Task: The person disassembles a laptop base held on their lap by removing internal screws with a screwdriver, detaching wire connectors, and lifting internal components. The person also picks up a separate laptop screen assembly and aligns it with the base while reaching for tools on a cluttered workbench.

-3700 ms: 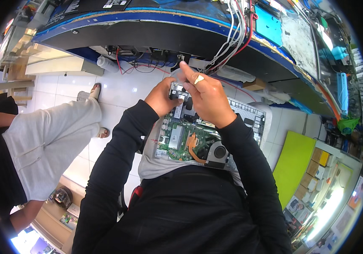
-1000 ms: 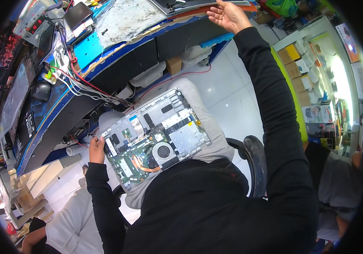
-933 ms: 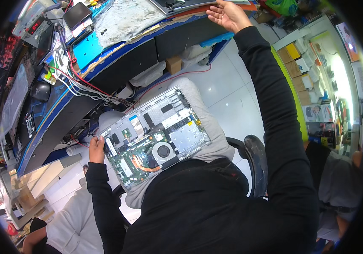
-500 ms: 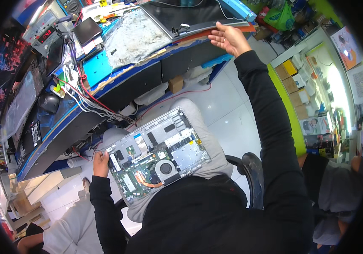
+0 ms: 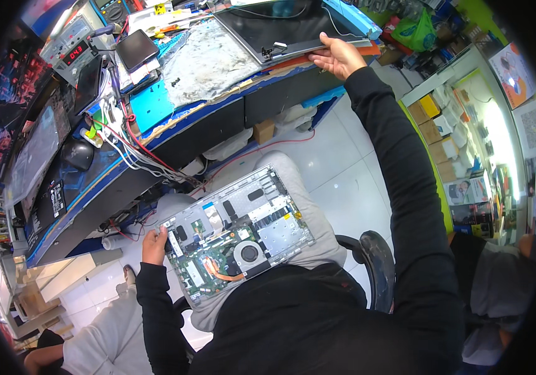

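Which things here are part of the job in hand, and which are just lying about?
In hand:
opened silver metal laptop base, held by the left hand
flat glossy black screen panel, right hand at its edge

Seemingly just lying about:
flat bright-blue sheet
rounded black computer mouse
crumpled green plastic bag

passable: between laptop base (image 5: 274, 237) and bench (image 5: 274, 103), right half | obstacles: cable bundle (image 5: 145, 161) left, chair armrest (image 5: 377, 269) lower right

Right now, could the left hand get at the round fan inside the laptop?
Probably yes: nothing covers the cooling fan, though the left hand grips the edge of the laptop base and would likely have to let go first.
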Demonstrator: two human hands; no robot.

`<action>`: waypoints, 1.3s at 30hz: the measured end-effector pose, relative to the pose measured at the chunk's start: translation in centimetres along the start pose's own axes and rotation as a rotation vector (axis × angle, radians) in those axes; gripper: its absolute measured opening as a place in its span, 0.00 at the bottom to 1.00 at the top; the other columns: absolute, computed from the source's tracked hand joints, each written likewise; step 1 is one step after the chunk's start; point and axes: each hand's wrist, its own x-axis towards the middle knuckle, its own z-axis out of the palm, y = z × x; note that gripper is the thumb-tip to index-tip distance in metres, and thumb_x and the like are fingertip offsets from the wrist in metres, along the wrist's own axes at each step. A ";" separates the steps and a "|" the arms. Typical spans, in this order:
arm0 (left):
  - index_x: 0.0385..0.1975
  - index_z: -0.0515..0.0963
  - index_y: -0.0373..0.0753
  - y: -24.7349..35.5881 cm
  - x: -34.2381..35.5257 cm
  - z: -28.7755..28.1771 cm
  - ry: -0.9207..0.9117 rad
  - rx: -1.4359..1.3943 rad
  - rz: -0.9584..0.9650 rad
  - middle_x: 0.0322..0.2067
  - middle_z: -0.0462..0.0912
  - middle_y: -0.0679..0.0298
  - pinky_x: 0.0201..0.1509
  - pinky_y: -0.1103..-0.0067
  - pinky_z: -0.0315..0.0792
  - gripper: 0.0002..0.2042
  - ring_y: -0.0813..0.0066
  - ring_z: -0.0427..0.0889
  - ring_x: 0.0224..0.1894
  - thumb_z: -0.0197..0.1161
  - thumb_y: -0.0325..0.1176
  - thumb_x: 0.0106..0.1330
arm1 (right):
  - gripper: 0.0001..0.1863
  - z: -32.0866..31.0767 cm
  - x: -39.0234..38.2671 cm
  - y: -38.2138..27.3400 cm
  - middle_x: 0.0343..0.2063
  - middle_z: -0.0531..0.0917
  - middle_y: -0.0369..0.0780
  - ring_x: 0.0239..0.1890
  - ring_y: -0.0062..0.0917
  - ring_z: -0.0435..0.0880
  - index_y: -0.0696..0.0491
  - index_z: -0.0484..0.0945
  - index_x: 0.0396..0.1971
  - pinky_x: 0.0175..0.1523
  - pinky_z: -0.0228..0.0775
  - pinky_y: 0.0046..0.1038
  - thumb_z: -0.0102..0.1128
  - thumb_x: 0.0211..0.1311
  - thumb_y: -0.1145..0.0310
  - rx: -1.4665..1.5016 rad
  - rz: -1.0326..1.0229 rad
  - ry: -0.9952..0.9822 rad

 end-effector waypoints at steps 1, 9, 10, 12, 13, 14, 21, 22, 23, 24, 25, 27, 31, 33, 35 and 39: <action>0.42 0.79 0.31 1.6 -0.6 0.7 -0.028 -0.048 -0.038 0.32 0.83 0.68 0.36 0.81 0.70 0.14 0.84 0.77 0.32 0.68 0.39 0.77 | 0.15 -0.3 0.3 0.0 0.43 0.87 0.47 0.42 0.33 0.92 0.61 0.78 0.51 0.42 0.91 0.31 0.62 0.78 0.63 -0.045 0.005 0.028; 0.56 0.79 0.29 5.9 -3.5 2.7 -0.173 -0.484 -0.165 0.46 0.89 0.58 0.49 0.73 0.83 0.15 0.70 0.89 0.42 0.67 0.31 0.75 | 0.09 -0.1 1.2 1.6 0.44 0.84 0.50 0.45 0.39 0.90 0.62 0.74 0.47 0.56 0.88 0.39 0.59 0.74 0.74 0.356 -0.128 0.053; 0.57 0.78 0.30 5.9 -3.7 2.8 -0.183 -0.563 -0.169 0.47 0.88 0.58 0.50 0.72 0.84 0.15 0.69 0.89 0.43 0.66 0.30 0.76 | 0.08 0.1 1.0 1.8 0.45 0.83 0.50 0.46 0.40 0.89 0.62 0.73 0.46 0.60 0.86 0.41 0.59 0.74 0.75 0.418 -0.145 0.048; 0.58 0.78 0.31 5.9 -4.0 2.7 -0.196 -0.639 -0.174 0.48 0.88 0.58 0.51 0.70 0.85 0.15 0.68 0.89 0.44 0.65 0.29 0.76 | 0.08 0.2 0.7 1.9 0.46 0.83 0.52 0.47 0.42 0.89 0.63 0.73 0.45 0.61 0.86 0.44 0.58 0.74 0.75 0.451 -0.165 0.030; 0.58 0.78 0.31 5.8 -4.2 2.7 -0.230 -0.659 -0.179 0.48 0.88 0.58 0.51 0.70 0.85 0.14 0.69 0.89 0.45 0.64 0.29 0.77 | 0.07 0.1 0.6 1.9 0.45 0.83 0.51 0.45 0.42 0.89 0.63 0.73 0.44 0.60 0.86 0.45 0.57 0.73 0.76 0.480 -0.190 0.007; 0.58 0.78 0.32 5.8 -4.2 2.8 -0.265 -0.680 -0.185 0.48 0.88 0.58 0.52 0.70 0.85 0.14 0.69 0.89 0.46 0.64 0.29 0.77 | 0.06 -0.1 0.5 2.0 0.43 0.83 0.51 0.44 0.42 0.90 0.63 0.73 0.43 0.59 0.87 0.46 0.57 0.72 0.76 0.507 -0.216 -0.014; 0.65 0.74 0.33 4.3 -3.7 1.3 -0.255 -0.541 -0.058 0.54 0.86 0.59 0.57 0.71 0.83 0.20 0.69 0.88 0.51 0.64 0.32 0.77 | 0.02 0.0 -4.0 0.3 0.38 0.84 0.45 0.40 0.37 0.90 0.59 0.76 0.37 0.52 0.90 0.46 0.59 0.71 0.77 0.407 -0.362 0.063; 0.65 0.74 0.33 4.8 -4.1 1.4 -0.258 -0.542 -0.057 0.54 0.86 0.59 0.57 0.71 0.83 0.20 0.69 0.88 0.51 0.64 0.32 0.77 | 0.02 -0.4 -4.7 0.3 0.38 0.84 0.45 0.40 0.37 0.90 0.59 0.76 0.37 0.52 0.90 0.46 0.59 0.71 0.77 0.406 -0.363 0.066; 0.63 0.75 0.33 5.2 -4.7 1.3 -0.225 -0.575 -0.040 0.51 0.87 0.59 0.53 0.71 0.84 0.18 0.69 0.89 0.47 0.64 0.31 0.77 | 0.03 -0.9 -5.6 0.4 0.37 0.84 0.47 0.39 0.39 0.90 0.61 0.75 0.38 0.50 0.91 0.46 0.58 0.70 0.77 0.388 -0.378 0.078; 0.60 0.76 0.32 6.1 -5.2 1.5 -0.195 -0.610 -0.021 0.48 0.88 0.58 0.48 0.72 0.86 0.17 0.70 0.89 0.44 0.65 0.31 0.77 | 0.05 -1.4 -6.9 0.2 0.36 0.84 0.49 0.38 0.41 0.90 0.64 0.74 0.38 0.48 0.91 0.47 0.57 0.69 0.77 0.369 -0.397 0.092; 0.62 0.75 0.32 6.1 -5.6 1.1 -0.174 -0.615 -0.004 0.49 0.88 0.57 0.45 0.72 0.87 0.18 0.68 0.90 0.43 0.65 0.31 0.76 | 0.04 -1.7 -7.9 0.3 0.35 0.84 0.49 0.36 0.41 0.90 0.63 0.75 0.37 0.47 0.91 0.47 0.58 0.69 0.78 0.389 -0.399 0.087; 0.62 0.75 0.32 6.6 -6.7 0.2 -0.121 -0.617 0.010 0.50 0.87 0.57 0.45 0.71 0.87 0.19 0.68 0.90 0.43 0.65 0.31 0.76 | 0.04 -3.3 -9.4 0.9 0.34 0.84 0.49 0.36 0.41 0.90 0.63 0.75 0.37 0.47 0.91 0.47 0.58 0.69 0.78 0.425 -0.380 0.076; 0.65 0.73 0.34 6.6 -8.9 -3.6 -0.084 -0.564 0.069 0.56 0.86 0.57 0.58 0.69 0.84 0.21 0.66 0.88 0.52 0.64 0.33 0.77 | 0.03 -5.6 -13.8 2.1 0.34 0.85 0.47 0.37 0.40 0.90 0.62 0.77 0.37 0.46 0.90 0.44 0.60 0.69 0.78 0.474 -0.329 0.074; 0.65 0.73 0.33 6.7 -10.8 -5.1 0.017 -0.571 0.105 0.53 0.86 0.57 0.54 0.69 0.86 0.22 0.66 0.89 0.50 0.65 0.35 0.76 | 0.02 -6.0 -16.2 3.3 0.36 0.85 0.45 0.39 0.36 0.90 0.60 0.79 0.39 0.47 0.87 0.41 0.61 0.70 0.78 0.476 -0.301 0.069; 0.64 0.74 0.34 6.3 -12.5 -7.3 0.080 -0.582 0.098 0.52 0.87 0.58 0.54 0.69 0.86 0.20 0.67 0.89 0.49 0.65 0.35 0.77 | 0.02 -6.3 -19.4 4.3 0.36 0.86 0.44 0.41 0.36 0.90 0.59 0.79 0.39 0.49 0.86 0.40 0.61 0.70 0.77 0.482 -0.271 0.058; 0.65 0.74 0.33 5.3 -16.4 -12.6 0.151 -0.589 0.132 0.55 0.86 0.57 0.57 0.69 0.84 0.20 0.67 0.88 0.51 0.62 0.37 0.79 | 0.01 -5.4 -26.2 6.6 0.37 0.86 0.42 0.42 0.32 0.89 0.57 0.79 0.37 0.51 0.84 0.38 0.62 0.70 0.76 0.501 -0.225 0.082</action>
